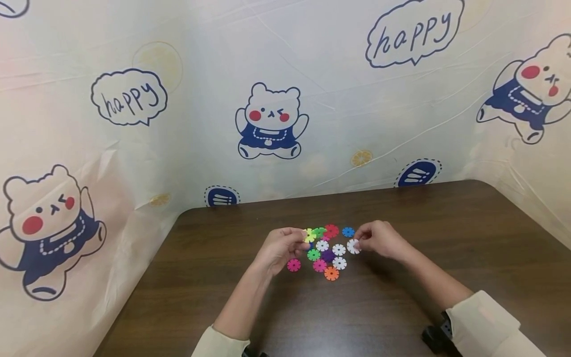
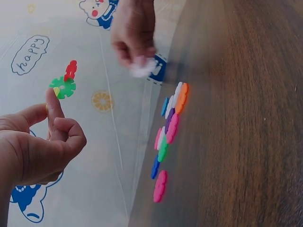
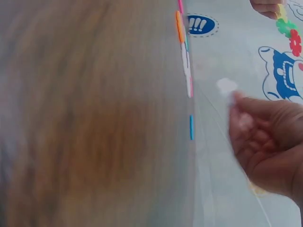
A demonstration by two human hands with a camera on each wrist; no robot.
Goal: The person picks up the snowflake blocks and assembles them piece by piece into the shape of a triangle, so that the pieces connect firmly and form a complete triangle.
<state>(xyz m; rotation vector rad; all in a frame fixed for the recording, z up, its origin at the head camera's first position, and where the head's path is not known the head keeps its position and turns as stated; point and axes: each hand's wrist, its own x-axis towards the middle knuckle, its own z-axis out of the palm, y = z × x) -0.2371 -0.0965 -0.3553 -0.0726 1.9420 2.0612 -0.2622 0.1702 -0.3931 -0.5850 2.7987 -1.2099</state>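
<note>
My left hand (image 1: 282,246) pinches a yellow notched disc (image 1: 309,236) between thumb and fingers. Joined to it in a short chain are a green disc (image 2: 66,87) and a red disc (image 2: 70,70), which stick out past the fingertips, raised over the table. On the other side, my right hand (image 1: 380,240) pinches a white notched disc (image 1: 353,247) by its edge; it is blurred in both wrist views. Between the hands, loose discs lie on the table, among them an orange disc (image 1: 331,273), a purple disc (image 1: 327,255) and a blue disc (image 1: 348,232).
A pink disc (image 1: 294,265) lies apart from the others, near the left wrist. The brown wooden table (image 1: 200,297) extends around the discs. Behind it hangs a pale printed curtain (image 1: 330,124) with bears and lettering, meeting the table's back edge.
</note>
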